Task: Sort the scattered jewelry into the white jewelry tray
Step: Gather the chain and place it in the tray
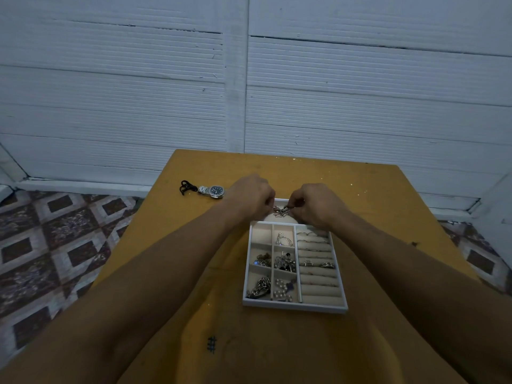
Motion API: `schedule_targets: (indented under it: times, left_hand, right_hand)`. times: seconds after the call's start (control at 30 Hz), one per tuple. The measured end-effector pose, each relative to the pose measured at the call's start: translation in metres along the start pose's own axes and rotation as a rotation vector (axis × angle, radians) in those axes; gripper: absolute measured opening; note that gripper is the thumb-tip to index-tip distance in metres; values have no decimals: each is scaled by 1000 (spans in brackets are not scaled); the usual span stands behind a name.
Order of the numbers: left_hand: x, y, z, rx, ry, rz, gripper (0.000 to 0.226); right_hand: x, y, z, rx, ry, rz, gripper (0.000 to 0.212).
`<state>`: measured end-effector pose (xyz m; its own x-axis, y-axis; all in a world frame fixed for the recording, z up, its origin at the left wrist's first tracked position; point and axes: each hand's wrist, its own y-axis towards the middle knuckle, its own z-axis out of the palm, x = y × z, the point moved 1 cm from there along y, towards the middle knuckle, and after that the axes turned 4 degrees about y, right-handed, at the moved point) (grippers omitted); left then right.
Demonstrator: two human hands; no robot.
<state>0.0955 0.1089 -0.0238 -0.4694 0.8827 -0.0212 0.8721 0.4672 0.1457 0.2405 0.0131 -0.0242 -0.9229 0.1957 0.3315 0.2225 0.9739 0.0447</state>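
Observation:
The white jewelry tray [293,305] lies on the yellow table [374,206], its small compartments holding chains, beads and rings. Above its far compartment my left hand [250,196] and my right hand [314,205] each pinch one end of a silver chain [281,210], which hangs bunched between them. A silver wristwatch [214,191] with a dark dial lies on the table left of my left hand, with a black cord piece [186,187] just beyond it.
The table's far edge meets a white ribbed wall [249,79]. Patterned floor tiles [55,245] show on both sides of the table. A small dark speck [414,243] sits near the table's right edge.

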Motion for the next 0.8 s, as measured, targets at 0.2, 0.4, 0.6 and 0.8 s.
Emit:
schedule_targets:
  times: [0.2,0.4,0.6,0.8]
  left_hand:
    - [2,-3,5,-28,13,-55,15]
    - [-4,-1,3,9,-21,-52,29]
    - [-4,2,6,-5,-35,-31,11]
    - [2,1,7,-15,-29,-58,16]
  right_hand:
    - [-1,1,7,-63,-56,20,15]
    - [4,6,12,-57,-57,11,19]
    - [4,6,12,-66,-88,7,19]
    - [6,3,11,-57,-76,16,15]
